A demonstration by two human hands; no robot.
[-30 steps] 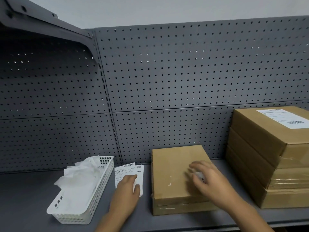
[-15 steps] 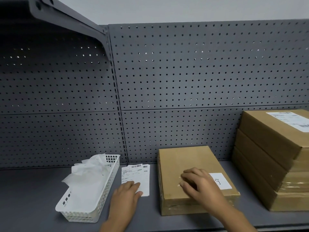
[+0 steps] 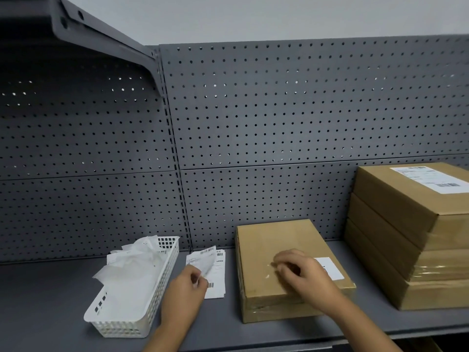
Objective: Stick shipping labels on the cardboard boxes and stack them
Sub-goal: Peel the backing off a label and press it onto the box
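One label (image 3: 206, 260) sits pinched in the left grip (image 3: 185, 290); the right grip (image 3: 307, 278) rests curled on the box (image 3: 266, 240), hold unclear

We see soft, even light, though the pegboard (image 3: 76, 123) goes dim under the upper shelf (image 3: 101, 29) at left. The left hand (image 3: 184, 293) and right hand (image 3: 307, 278) look blurred, the clear wrap (image 3: 436, 271) on the stacked boxes (image 3: 396, 204) glints, and straight lines bow near the edges.
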